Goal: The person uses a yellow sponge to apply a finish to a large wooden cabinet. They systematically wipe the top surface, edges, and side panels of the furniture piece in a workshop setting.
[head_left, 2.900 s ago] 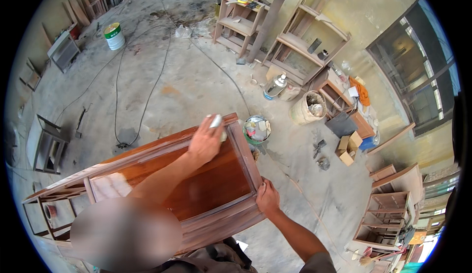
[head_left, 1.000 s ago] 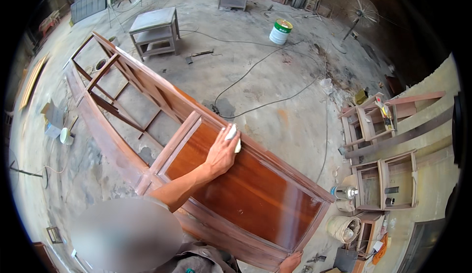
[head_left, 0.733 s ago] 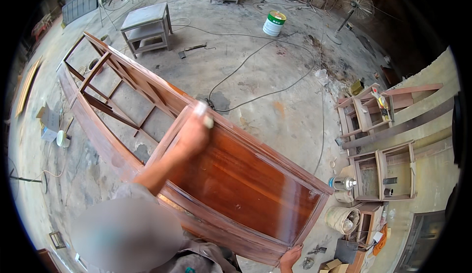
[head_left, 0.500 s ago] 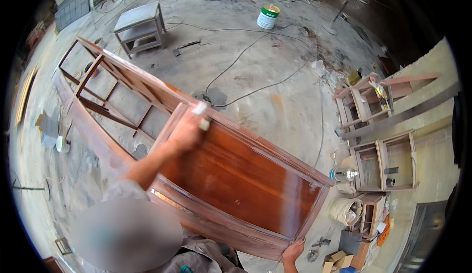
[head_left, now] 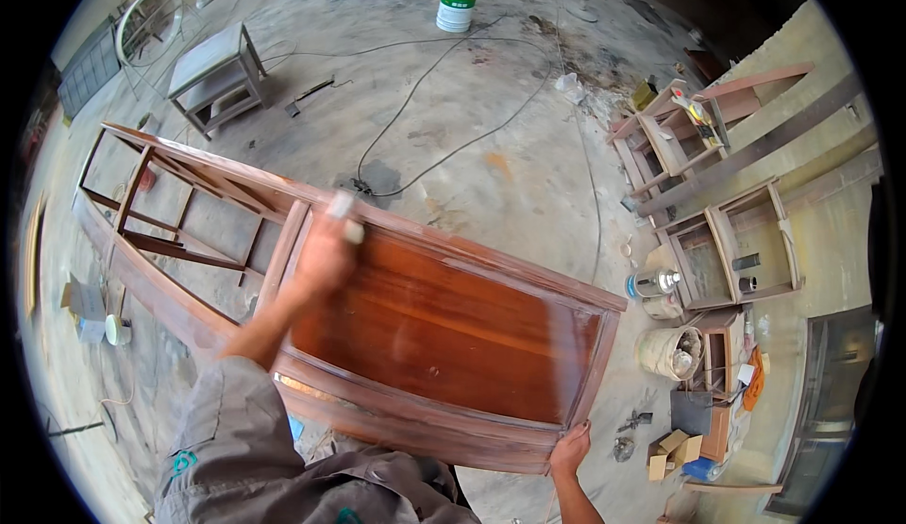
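Observation:
A long reddish-brown wooden cabinet (head_left: 444,321) lies on its side below me, with a solid glossy panel near me and an open frame section (head_left: 179,213) to the left. My left hand (head_left: 326,250) presses a small pale pad (head_left: 344,215) against the panel's upper left corner, by the upright rail. My right hand (head_left: 569,449) grips the cabinet's lower right corner edge. My grey sleeve (head_left: 236,430) fills the lower left.
A dusty concrete floor with a black cable (head_left: 425,99) running across it. A white paint bucket (head_left: 456,8) stands far back, a small grey table (head_left: 212,76) at back left. Unfinished wooden cabinets (head_left: 717,232), cans (head_left: 651,283) and a bucket (head_left: 670,352) crowd the right side.
My left hand with the pad has slid from the middle of the panel up and left to its corner. My right hand stays on the lower edge.

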Available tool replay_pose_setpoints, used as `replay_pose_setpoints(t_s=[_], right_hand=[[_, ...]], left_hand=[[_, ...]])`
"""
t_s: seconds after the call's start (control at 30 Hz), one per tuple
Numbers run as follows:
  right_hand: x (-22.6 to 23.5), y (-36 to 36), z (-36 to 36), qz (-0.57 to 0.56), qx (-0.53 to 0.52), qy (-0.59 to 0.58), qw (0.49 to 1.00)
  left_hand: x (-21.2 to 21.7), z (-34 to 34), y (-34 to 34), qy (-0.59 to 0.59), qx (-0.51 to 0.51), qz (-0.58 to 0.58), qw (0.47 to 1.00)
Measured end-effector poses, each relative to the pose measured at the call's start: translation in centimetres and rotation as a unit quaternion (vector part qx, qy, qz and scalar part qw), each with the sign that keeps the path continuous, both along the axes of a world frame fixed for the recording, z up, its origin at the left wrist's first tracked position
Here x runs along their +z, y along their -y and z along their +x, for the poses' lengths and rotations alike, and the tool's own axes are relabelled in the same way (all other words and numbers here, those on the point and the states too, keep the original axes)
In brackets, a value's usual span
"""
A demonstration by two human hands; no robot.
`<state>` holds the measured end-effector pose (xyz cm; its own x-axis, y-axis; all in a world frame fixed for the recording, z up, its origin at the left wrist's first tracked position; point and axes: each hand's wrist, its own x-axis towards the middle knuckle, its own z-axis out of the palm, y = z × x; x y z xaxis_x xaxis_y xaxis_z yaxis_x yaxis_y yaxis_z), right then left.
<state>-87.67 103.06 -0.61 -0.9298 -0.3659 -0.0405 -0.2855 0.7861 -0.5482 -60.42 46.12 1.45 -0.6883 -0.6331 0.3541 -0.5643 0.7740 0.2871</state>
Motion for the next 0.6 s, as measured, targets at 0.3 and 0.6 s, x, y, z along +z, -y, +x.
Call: replay_pose_setpoints(t_s=[0.3, 0.6], right_hand=[[0.2, -0.2, 0.1, 0.008, -0.009, 0.000, 1.000], [1.1, 0.6, 0.5, 0.020, -0.027, 0.021, 0.999]], left_hand=[[0.8, 0.5, 1.2, -0.031, -0.139, 0.145, 0.979], [3.9, -0.8, 1.6, 0.002, -0.251, 0.127, 0.960]])
